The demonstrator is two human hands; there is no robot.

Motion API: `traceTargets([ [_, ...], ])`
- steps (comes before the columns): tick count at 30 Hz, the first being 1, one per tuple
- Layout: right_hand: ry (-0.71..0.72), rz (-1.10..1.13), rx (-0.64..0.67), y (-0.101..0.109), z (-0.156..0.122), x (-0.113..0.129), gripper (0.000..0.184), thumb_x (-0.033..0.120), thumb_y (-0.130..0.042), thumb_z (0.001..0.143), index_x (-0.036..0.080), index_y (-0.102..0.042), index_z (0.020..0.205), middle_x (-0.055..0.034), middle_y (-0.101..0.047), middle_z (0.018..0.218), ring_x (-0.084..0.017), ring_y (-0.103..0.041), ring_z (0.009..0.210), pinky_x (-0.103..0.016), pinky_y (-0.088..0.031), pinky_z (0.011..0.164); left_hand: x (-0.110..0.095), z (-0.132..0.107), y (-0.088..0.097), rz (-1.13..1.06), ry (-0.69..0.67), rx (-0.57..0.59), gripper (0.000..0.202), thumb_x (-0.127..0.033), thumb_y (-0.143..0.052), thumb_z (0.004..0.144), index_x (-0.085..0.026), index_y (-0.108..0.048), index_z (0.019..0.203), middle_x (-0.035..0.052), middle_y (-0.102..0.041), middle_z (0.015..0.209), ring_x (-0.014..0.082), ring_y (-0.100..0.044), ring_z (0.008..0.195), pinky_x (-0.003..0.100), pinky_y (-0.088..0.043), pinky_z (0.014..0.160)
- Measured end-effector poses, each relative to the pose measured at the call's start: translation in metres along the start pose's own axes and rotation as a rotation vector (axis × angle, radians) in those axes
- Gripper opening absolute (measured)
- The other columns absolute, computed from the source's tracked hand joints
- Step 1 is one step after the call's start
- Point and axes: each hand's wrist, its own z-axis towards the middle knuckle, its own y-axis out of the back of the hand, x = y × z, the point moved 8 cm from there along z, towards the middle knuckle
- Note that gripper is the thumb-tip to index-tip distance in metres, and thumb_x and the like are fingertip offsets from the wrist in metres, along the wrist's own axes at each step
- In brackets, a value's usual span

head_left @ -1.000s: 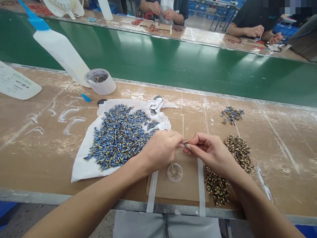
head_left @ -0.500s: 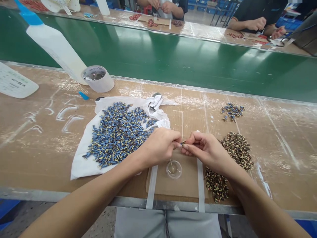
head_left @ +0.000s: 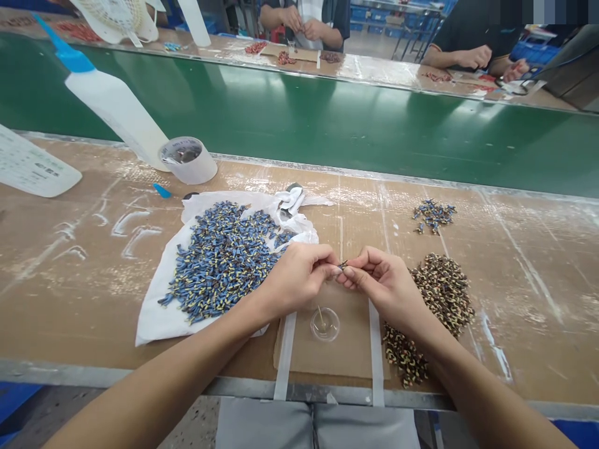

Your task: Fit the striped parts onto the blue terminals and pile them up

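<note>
My left hand and my right hand meet fingertip to fingertip above a cardboard pad. Pinched between them is a small dark piece, mostly covered by the fingers, its exact kind too small to make out. Beneath the hands stands a clear round dish with a thin stick leaning in it. Left of my hands, many small blue, yellow and dark pieces are heaped on a white cloth. By my right wrist lies a pile of dark and cream curved pieces.
A small cluster of blue and dark pieces lies at the back right. A tape roll, a blue-tipped bottle, a second bottle and a blue cap occupy the left. Beyond the green belt, two people work with their hands.
The camera view has shifted slightly. Both hands stay together over the pad, with the small piece turned a little between the fingertips.
</note>
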Motion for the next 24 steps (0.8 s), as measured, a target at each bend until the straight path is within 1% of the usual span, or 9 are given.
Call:
traceTargets([
  [3,0.004,0.023,-0.032,0.005,0.003,0.002,0.018,0.033,-0.07,0.083,0.018,-0.061,0.079,-0.004,-0.074,0.076,-0.016,-0.07,0.073,-0.03,-0.057,0.071,-0.002,0.001,0.004,-0.02,-0.017,-0.023,0.014,-0.014,-0.056,0.087,-0.014,-0.068,0.08,0.0007,-0.067,0.07,0.0123,-0.056,0.064,0.023,-0.039,0.06],
  [8,-0.015,0.046,-0.046,0.008,0.007,-0.003,0.022,0.038,-0.071,0.082,0.018,-0.061,0.081,-0.0035,-0.072,0.074,-0.015,-0.068,0.069,-0.031,-0.058,0.068,-0.006,0.002,0.0,0.1,-0.119,0.028,0.016,-0.015,-0.05,0.091,-0.015,-0.066,0.091,0.0024,-0.068,0.083,0.0137,-0.059,0.075,0.024,-0.041,0.069],
  [11,-0.019,0.039,-0.071,0.009,0.007,-0.007,0.024,0.041,-0.07,0.081,0.019,-0.061,0.082,-0.0035,-0.071,0.074,-0.015,-0.067,0.069,-0.031,-0.057,0.069,-0.005,0.001,-0.004,0.179,-0.154,0.045,0.021,-0.016,-0.045,0.093,-0.014,-0.065,0.085,0.0027,-0.065,0.077,0.014,-0.057,0.071,0.025,-0.04,0.066],
  [14,-0.01,0.0,-0.073,0.01,0.008,-0.009,0.026,0.043,-0.069,0.082,0.019,-0.061,0.083,-0.0037,-0.07,0.075,-0.016,-0.067,0.071,-0.032,-0.057,0.07,-0.004,0.001,-0.007,0.197,-0.17,0.05,0.025,-0.016,-0.044,0.093,-0.014,-0.062,0.077,0.0015,-0.062,0.071,0.0132,-0.054,0.066,0.024,-0.037,0.062],
  [20,-0.047,0.006,-0.02,0.011,0.015,-0.016,0.025,0.041,-0.069,0.083,0.018,-0.063,0.089,-0.0019,-0.069,0.075,-0.013,-0.065,0.069,-0.028,-0.054,0.068,-0.001,0.002,-0.004,0.173,-0.152,0.026,0.028,-0.016,-0.046,0.092,-0.014,-0.057,0.066,-0.0021,-0.052,0.061,0.0113,-0.046,0.059,0.023,-0.032,0.057],
  [24,-0.05,-0.005,0.014,0.01,0.017,-0.017,0.023,0.041,-0.067,0.085,0.018,-0.063,0.087,-0.0017,-0.068,0.075,-0.013,-0.064,0.068,-0.027,-0.053,0.067,0.001,0.003,-0.004,0.173,-0.15,0.022,0.028,-0.016,-0.046,0.091,-0.014,-0.057,0.065,-0.0021,-0.053,0.061,0.0112,-0.047,0.058,0.023,-0.032,0.057],
])
